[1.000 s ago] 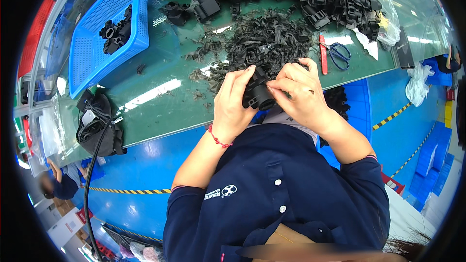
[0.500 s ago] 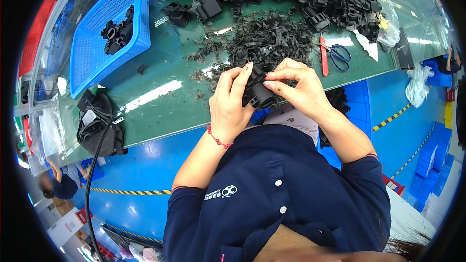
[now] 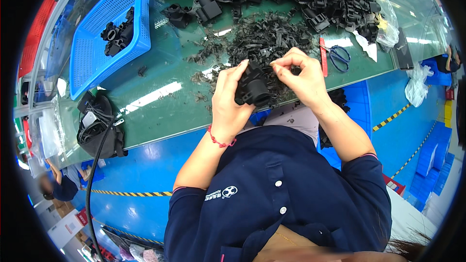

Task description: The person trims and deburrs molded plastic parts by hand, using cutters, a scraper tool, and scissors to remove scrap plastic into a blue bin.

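My left hand grips the black part; right hand pinched beside it, can't tell on what. Best I brace firmly, pinch close in.

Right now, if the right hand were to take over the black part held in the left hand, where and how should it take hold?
Probably around the rounded near end of the black part, coming from the right. The left hand covers its left side, while its right side is exposed and faces the right hand.
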The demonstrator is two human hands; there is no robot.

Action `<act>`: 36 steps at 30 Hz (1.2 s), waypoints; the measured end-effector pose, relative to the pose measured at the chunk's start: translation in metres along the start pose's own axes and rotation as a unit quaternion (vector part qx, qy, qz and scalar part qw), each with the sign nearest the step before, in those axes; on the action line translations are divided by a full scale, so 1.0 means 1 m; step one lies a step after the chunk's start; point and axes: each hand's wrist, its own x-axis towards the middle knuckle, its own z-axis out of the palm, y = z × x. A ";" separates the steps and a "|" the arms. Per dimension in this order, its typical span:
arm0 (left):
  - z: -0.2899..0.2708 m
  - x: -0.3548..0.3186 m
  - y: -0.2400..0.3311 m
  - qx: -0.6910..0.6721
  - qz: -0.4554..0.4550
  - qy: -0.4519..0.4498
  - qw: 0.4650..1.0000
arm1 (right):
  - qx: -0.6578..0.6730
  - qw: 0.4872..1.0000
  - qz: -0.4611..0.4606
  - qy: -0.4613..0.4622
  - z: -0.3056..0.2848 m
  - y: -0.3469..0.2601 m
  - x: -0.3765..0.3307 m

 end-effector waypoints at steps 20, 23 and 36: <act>0.001 -0.005 0.002 0.078 0.042 0.003 0.996 | -0.277 0.935 -0.215 -0.047 0.004 -0.020 -0.011; 0.002 -0.006 0.000 0.082 0.048 0.001 0.995 | -0.280 0.932 -0.225 -0.048 0.005 -0.019 -0.011; -0.002 -0.004 -0.001 -0.228 -0.154 -0.058 0.960 | -0.201 0.967 -0.149 -0.045 -0.002 -0.021 -0.007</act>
